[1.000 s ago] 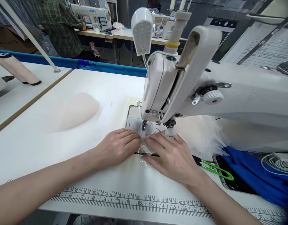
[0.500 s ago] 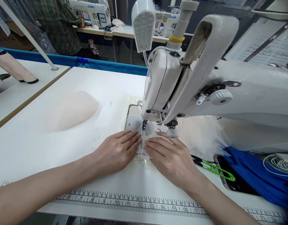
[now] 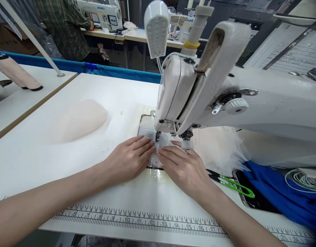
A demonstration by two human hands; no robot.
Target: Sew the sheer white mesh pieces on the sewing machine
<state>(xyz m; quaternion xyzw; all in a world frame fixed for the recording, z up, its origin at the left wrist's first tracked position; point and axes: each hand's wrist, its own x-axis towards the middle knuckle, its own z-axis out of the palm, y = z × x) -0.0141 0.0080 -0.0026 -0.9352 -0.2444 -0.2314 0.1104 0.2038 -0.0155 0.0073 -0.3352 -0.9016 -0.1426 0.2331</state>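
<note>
White tabletop [image 3: 121,96] runs from the left hand [image 3: 132,159] out to a brown edge strip [image 3: 35,108], a pale sheer piece [image 3: 88,118] lying between; a printed ruler [image 3: 147,222] follows the near edge. On the right, the sewing machine [image 3: 180,85], a sheer stack [image 3: 215,147] and green-handled snips [image 3: 236,187] crowd the right hand [image 3: 183,168]. A see-through layer [image 3: 155,160], hard to make out, lies between the two sets of fingertips, on the near side of the presser foot [image 3: 157,137]. The fingers of both hands stretch flat, side by side; whether they pinch it, I cannot tell
</note>
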